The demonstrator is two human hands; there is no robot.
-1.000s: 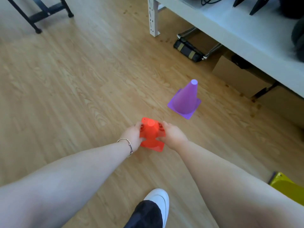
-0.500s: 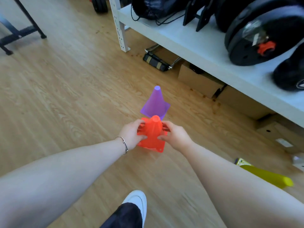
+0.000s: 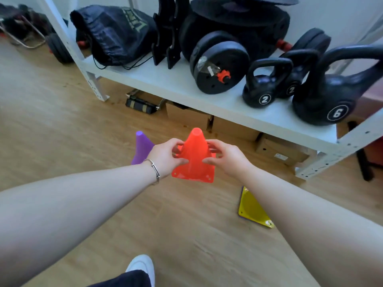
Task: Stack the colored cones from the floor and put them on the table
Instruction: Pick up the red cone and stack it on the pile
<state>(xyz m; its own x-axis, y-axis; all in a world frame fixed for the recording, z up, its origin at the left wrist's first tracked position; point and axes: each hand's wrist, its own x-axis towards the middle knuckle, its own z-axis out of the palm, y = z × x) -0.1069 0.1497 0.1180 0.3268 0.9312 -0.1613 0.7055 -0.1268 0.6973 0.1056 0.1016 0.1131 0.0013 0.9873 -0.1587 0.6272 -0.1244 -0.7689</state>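
Head view looks down past two bare forearms at an orange cone held upright, clear of the wooden floor, between both hands. Her or his left hand presses on the cone's left flank, thumb low on the near side and fingers curled round the far side; a thin silver bracelet sits on that wrist. On the other flank the right hand mirrors it, thumb low toward the front face, fingers bent against the upper right side. Both sets of fingers are closed narrowly onto the cone, gripping it. Its square base tilts a little toward the camera.

Behind the left hand a purple cone stands on the floor, its lower right part hidden by the hand and wrist. To the lower right a yellow cone lies on the floor, partly covered by the right forearm, with only its base and part of its body showing, so I cannot tell which way its tip points.

Beyond the hands runs a low white shelf on perforated metal legs. It carries a dark drawstring bag, a black dumbbell with a red collar, and black kettlebells, one marked 2 and a larger one marked 6. Cardboard boxes sit under the shelf. At the bottom edge a white shoe and a dark trouser leg show
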